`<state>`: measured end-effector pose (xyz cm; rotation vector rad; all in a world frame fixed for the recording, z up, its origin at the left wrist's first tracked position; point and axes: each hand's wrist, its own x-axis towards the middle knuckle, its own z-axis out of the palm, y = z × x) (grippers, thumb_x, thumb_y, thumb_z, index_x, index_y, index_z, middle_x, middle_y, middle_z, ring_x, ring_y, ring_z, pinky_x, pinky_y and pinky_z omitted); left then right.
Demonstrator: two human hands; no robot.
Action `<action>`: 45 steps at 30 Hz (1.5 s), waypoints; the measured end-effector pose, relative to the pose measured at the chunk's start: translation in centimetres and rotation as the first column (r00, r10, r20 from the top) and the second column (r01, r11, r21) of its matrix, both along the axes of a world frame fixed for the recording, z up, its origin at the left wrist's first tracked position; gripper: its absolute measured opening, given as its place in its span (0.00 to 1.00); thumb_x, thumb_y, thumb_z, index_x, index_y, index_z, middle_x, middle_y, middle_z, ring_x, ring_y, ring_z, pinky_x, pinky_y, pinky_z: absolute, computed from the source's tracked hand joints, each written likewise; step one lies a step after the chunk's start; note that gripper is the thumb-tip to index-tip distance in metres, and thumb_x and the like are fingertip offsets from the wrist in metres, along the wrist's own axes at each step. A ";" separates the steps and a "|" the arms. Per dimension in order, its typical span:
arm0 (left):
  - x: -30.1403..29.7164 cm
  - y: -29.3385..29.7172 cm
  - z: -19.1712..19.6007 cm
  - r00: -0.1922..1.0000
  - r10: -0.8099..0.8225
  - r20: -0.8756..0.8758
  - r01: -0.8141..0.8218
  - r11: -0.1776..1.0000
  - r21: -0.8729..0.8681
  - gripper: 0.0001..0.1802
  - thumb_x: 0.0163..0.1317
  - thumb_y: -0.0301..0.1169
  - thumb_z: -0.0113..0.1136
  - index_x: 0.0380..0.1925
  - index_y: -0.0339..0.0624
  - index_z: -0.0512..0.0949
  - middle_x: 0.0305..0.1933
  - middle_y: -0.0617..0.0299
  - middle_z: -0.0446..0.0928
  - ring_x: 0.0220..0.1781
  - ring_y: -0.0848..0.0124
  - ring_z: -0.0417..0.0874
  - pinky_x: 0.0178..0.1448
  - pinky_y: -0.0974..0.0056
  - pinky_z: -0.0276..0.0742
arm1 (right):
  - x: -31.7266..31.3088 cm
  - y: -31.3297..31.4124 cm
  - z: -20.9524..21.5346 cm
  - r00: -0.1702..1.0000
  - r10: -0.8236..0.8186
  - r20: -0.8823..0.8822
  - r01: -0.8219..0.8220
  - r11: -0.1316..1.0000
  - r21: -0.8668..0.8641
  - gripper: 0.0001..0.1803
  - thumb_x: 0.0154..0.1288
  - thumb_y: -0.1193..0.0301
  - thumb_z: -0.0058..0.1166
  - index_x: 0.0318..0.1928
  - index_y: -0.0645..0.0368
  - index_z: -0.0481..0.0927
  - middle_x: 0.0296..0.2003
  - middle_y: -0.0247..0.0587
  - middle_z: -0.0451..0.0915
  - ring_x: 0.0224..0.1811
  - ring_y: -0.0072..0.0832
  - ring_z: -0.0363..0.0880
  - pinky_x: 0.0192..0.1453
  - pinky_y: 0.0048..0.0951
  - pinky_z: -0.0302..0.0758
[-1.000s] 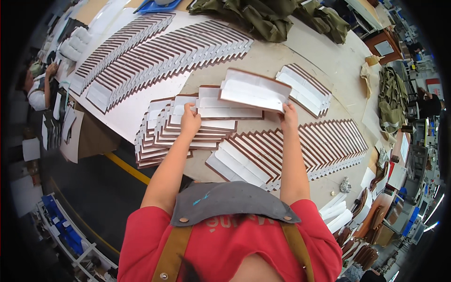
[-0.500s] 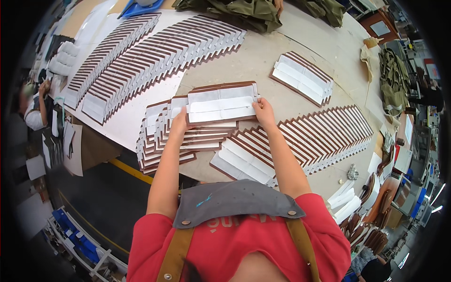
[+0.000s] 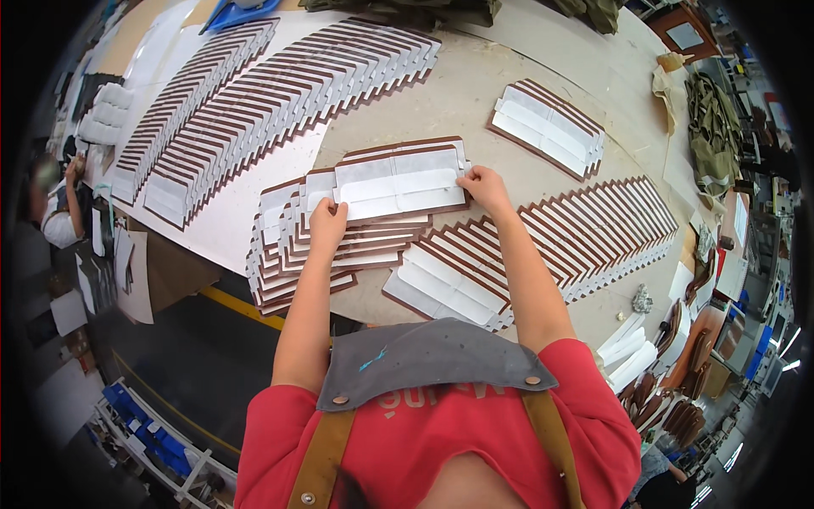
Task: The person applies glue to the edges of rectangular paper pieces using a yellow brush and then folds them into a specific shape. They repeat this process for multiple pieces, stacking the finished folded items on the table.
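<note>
A flat white-faced panel with brown edges (image 3: 398,188) lies at the top of a staggered pile of similar panels (image 3: 365,242) in front of me. My left hand (image 3: 328,227) is closed at its lower left corner, thumb and fingers pinching the edge. At the right end, the curled fingers of my right hand (image 3: 486,187) pinch the panel's edge. The panel covers part of the pile beneath. Just right of my right forearm, a long overlapping row of brown-edged panels (image 3: 585,233) stretches away to the right.
Two more long rows of overlapping panels (image 3: 297,85) lie at the far left of the table (image 3: 475,93). A small stack of panels (image 3: 547,127) sits at the far right. Olive cloth (image 3: 407,8) and a blue tray (image 3: 246,13) are at the back. A person (image 3: 64,208) is at left.
My left hand has shifted from the panel's left side to its lower left corner, with fingers more curled. My right hand's fingers have also curled in at the right edge.
</note>
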<state>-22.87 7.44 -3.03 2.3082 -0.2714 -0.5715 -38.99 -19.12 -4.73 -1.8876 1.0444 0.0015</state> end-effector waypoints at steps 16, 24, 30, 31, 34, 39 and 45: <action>0.2 -0.4 -0.5 0.996 -0.039 0.081 0.036 0.999 0.040 0.13 0.47 0.33 0.54 0.18 0.34 0.67 0.18 0.51 0.71 0.23 0.61 0.72 0.31 0.60 0.68 | 1.1 -0.2 2.1 0.963 0.118 -0.244 -0.143 0.986 -0.089 0.12 0.44 0.67 0.60 0.27 0.59 0.74 0.29 0.41 0.76 0.31 0.30 0.75 0.31 0.30 0.71; 1.3 -0.7 -1.1 0.999 -0.038 0.006 0.038 0.998 0.054 0.17 0.47 0.36 0.58 0.30 0.31 0.70 0.29 0.46 0.75 0.32 0.56 0.77 0.38 0.60 0.71 | 1.8 1.7 2.3 0.973 0.007 -0.229 -0.085 0.939 -0.332 0.24 0.44 0.69 0.59 0.44 0.59 0.67 0.43 0.53 0.70 0.46 0.44 0.72 0.44 0.41 0.71; 1.0 -0.8 -1.5 0.982 -0.147 0.122 0.132 0.983 0.124 0.19 0.51 0.36 0.56 0.36 0.31 0.69 0.31 0.42 0.75 0.34 0.51 0.76 0.40 0.58 0.70 | 1.5 -0.1 1.4 0.980 0.044 -0.192 -0.060 0.995 -0.078 0.20 0.44 0.73 0.54 0.42 0.65 0.70 0.37 0.55 0.76 0.41 0.49 0.75 0.43 0.38 0.72; 1.0 -0.7 -1.6 0.972 -0.157 0.175 0.143 0.986 0.088 0.19 0.51 0.36 0.56 0.36 0.31 0.69 0.31 0.42 0.74 0.34 0.50 0.76 0.40 0.58 0.70 | 1.5 -0.4 1.5 0.981 0.093 -0.172 -0.103 0.994 -0.048 0.20 0.45 0.73 0.54 0.42 0.65 0.70 0.36 0.54 0.77 0.40 0.47 0.75 0.42 0.37 0.72; 0.7 -0.8 -0.4 0.965 -0.171 0.201 0.181 0.983 -0.034 0.15 0.54 0.33 0.53 0.36 0.31 0.68 0.28 0.45 0.74 0.30 0.57 0.75 0.36 0.61 0.70 | 0.2 -0.9 2.2 0.992 0.114 -0.051 -0.107 0.986 0.128 0.21 0.46 0.73 0.55 0.44 0.66 0.71 0.34 0.49 0.77 0.37 0.39 0.76 0.39 0.33 0.72; 1.0 -6.5 1.7 0.952 -0.194 0.238 0.261 0.919 -0.295 0.11 0.57 0.30 0.51 0.33 0.32 0.67 0.24 0.51 0.71 0.24 0.69 0.69 0.31 0.65 0.66 | -3.6 -4.1 2.2 0.951 -0.154 0.269 0.011 0.885 0.465 0.19 0.49 0.72 0.57 0.42 0.65 0.73 0.32 0.40 0.76 0.30 0.24 0.72 0.33 0.25 0.71; 1.1 -18.6 1.6 0.859 -0.426 0.285 0.492 0.839 -0.230 0.12 0.56 0.30 0.52 0.35 0.33 0.67 0.26 0.53 0.71 0.28 0.68 0.71 0.34 0.65 0.67 | -9.1 -11.5 3.6 0.859 -0.426 0.285 0.270 0.849 0.455 0.08 0.58 0.67 0.52 0.29 0.59 0.73 0.16 0.25 0.67 0.15 0.12 0.61 0.18 0.15 0.59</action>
